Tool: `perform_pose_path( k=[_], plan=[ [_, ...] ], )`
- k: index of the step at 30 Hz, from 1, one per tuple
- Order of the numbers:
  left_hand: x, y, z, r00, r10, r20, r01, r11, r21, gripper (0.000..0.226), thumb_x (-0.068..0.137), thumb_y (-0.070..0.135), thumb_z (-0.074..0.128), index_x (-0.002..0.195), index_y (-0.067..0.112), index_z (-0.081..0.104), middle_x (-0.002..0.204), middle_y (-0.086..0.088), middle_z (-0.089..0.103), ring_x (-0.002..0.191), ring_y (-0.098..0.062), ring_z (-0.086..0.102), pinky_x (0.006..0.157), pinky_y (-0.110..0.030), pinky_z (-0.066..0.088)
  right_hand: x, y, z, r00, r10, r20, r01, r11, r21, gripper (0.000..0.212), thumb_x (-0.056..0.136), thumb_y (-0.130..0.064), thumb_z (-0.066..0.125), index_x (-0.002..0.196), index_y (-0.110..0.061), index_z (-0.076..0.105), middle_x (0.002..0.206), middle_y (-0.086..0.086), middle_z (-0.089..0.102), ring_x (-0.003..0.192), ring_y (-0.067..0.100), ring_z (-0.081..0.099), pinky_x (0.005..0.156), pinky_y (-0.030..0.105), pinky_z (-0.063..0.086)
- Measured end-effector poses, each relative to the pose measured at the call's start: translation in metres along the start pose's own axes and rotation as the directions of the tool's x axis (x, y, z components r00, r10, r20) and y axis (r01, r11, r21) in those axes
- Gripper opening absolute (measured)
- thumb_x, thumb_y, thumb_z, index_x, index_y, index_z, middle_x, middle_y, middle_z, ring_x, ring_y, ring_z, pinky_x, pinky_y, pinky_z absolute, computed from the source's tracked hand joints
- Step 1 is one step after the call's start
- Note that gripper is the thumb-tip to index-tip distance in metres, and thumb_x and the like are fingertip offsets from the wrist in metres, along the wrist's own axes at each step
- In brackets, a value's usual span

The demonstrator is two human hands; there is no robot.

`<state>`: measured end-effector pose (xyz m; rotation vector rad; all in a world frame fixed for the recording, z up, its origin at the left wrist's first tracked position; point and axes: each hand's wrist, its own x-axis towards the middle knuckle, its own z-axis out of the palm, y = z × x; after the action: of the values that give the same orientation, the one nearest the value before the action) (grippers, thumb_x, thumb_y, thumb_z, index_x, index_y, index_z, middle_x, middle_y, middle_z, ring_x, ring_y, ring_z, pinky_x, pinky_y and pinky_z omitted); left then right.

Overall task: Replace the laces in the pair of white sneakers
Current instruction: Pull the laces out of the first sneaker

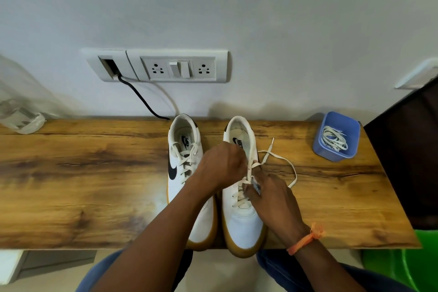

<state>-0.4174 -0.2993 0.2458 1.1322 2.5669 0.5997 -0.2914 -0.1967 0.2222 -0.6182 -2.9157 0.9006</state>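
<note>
Wooden table (94, 173): lace (248, 174) between fingers (251, 188).

White sneakers (239, 216) with gum-tan soles and black swooshes; brown wood-grain worktop (83, 173); blue tub (341, 121); orange wrist thread (305, 239).

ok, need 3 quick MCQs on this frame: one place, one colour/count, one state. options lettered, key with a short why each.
1. Where is the blue tub?
A. right of both sneakers, on the table
B. between the sneakers
C. on the floor

2. How many sneakers stand on the table?
A. one
B. two
C. three

3. What state is the right sneaker's lace in?
A. tied in a bow
B. removed entirely
C. partly undone, ends loose

Key:
1 A, the tub sits near the table's right end holding spare laces.
2 B, left sneaker and right sneaker.
3 C, loose ends trail on the wood while left hand and right hand work it.
</note>
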Motion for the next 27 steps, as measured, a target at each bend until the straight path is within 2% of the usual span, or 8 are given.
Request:
perform_pose_path(
  k=[3, 6, 8, 11, 13, 15, 19, 27],
  plan=[
    [0.000, -0.001, -0.029, 0.983, -0.121, -0.140, 0.103, 0.987, -0.127, 0.018, 0.081, 0.026, 0.062, 0.075, 0.016, 0.075, 0.071, 0.004, 0.071, 0.061, -0.012, 0.064, 0.058, -0.027, 0.051, 0.000, -0.001, 0.000, 1.000, 0.014, 0.008, -0.014, 1.000, -0.009, 0.032, 0.093, -0.036, 0.056, 0.121, -0.022, 0.057, 0.096, 0.002, 0.064, 0.087, 0.018, 0.061, 0.065, 0.027, 0.047],
    [-0.004, -0.014, -0.050, 0.890, -0.352, -0.290, 0.279, 0.923, -0.264, 0.014, 0.077, 0.022, 0.066, 0.069, 0.013, 0.072, 0.060, 0.000, 0.066, 0.053, -0.015, 0.062, 0.048, -0.028, 0.050, -0.001, -0.001, 0.000, 1.000, 0.015, 0.001, -0.014, 0.999, -0.046, 0.032, 0.095, -0.037, 0.054, 0.123, -0.019, 0.056, 0.104, 0.004, 0.064, 0.091, 0.018, 0.060, 0.065, 0.023, 0.039],
    [-0.006, -0.021, -0.051, 0.846, -0.432, -0.311, 0.366, 0.896, -0.251, 0.012, 0.077, 0.018, 0.065, 0.074, 0.010, 0.073, 0.066, -0.005, 0.068, 0.059, -0.018, 0.064, 0.049, -0.029, 0.050, -0.001, -0.002, 0.000, 1.000, 0.014, 0.001, -0.014, 0.999, -0.047, 0.033, 0.096, -0.036, 0.054, 0.124, -0.019, 0.056, 0.109, 0.004, 0.064, 0.095, 0.018, 0.060, 0.067, 0.023, 0.041],
    [-0.005, -0.014, -0.042, 0.916, -0.318, -0.245, 0.277, 0.942, -0.189, 0.029, 0.081, 0.015, 0.062, 0.108, 0.015, 0.072, 0.094, -0.004, 0.073, 0.084, -0.021, 0.068, 0.070, -0.031, 0.054, -0.001, -0.001, 0.001, 1.000, 0.008, -0.002, -0.008, 0.999, -0.039, 0.031, 0.095, -0.036, 0.054, 0.121, -0.018, 0.057, 0.107, 0.004, 0.064, 0.095, 0.019, 0.060, 0.071, 0.028, 0.048],
    [-0.002, -0.003, -0.033, 0.973, -0.152, -0.173, 0.137, 0.986, -0.094, 0.036, 0.084, 0.020, 0.060, 0.119, 0.022, 0.069, 0.100, -0.003, 0.073, 0.090, -0.022, 0.068, 0.071, -0.030, 0.051, 0.000, -0.001, 0.002, 1.000, 0.027, 0.008, -0.027, 0.998, -0.051, 0.031, 0.095, -0.037, 0.054, 0.120, -0.019, 0.056, 0.099, 0.004, 0.062, 0.089, 0.019, 0.060, 0.068, 0.029, 0.048],
    [0.000, 0.006, -0.020, 0.997, -0.037, -0.074, 0.040, 0.998, 0.049, 0.030, 0.089, 0.026, 0.058, 0.116, 0.024, 0.070, 0.102, -0.003, 0.073, 0.092, -0.024, 0.069, 0.072, -0.033, 0.054, 0.001, 0.000, 0.002, 0.999, 0.037, 0.011, -0.036, 0.999, -0.036, 0.034, 0.093, -0.038, 0.055, 0.122, -0.020, 0.056, 0.097, 0.004, 0.063, 0.087, 0.020, 0.061, 0.070, 0.034, 0.052],
    [-0.005, 0.010, 0.006, 1.000, -0.004, 0.006, 0.003, 0.973, 0.233, 0.022, 0.095, 0.026, 0.052, 0.104, 0.018, 0.070, 0.098, -0.007, 0.070, 0.093, -0.030, 0.067, 0.070, -0.035, 0.053, 0.000, 0.000, 0.002, 0.999, 0.038, 0.015, -0.038, 0.999, -0.004, 0.035, 0.091, -0.035, 0.056, 0.125, -0.023, 0.057, 0.098, 0.004, 0.065, 0.087, 0.021, 0.063, 0.071, 0.035, 0.054],
    [-0.001, 0.000, -0.028, 0.983, -0.126, -0.131, 0.122, 0.992, -0.039, 0.015, 0.082, 0.027, 0.062, 0.078, 0.015, 0.069, 0.072, -0.002, 0.068, 0.065, -0.020, 0.063, 0.061, -0.036, 0.055, 0.001, 0.000, 0.000, 1.000, 0.018, 0.024, -0.018, 1.000, 0.011, 0.037, 0.095, -0.034, 0.056, 0.129, -0.020, 0.056, 0.109, 0.005, 0.066, 0.097, 0.019, 0.061, 0.069, 0.025, 0.044]
  ],
)
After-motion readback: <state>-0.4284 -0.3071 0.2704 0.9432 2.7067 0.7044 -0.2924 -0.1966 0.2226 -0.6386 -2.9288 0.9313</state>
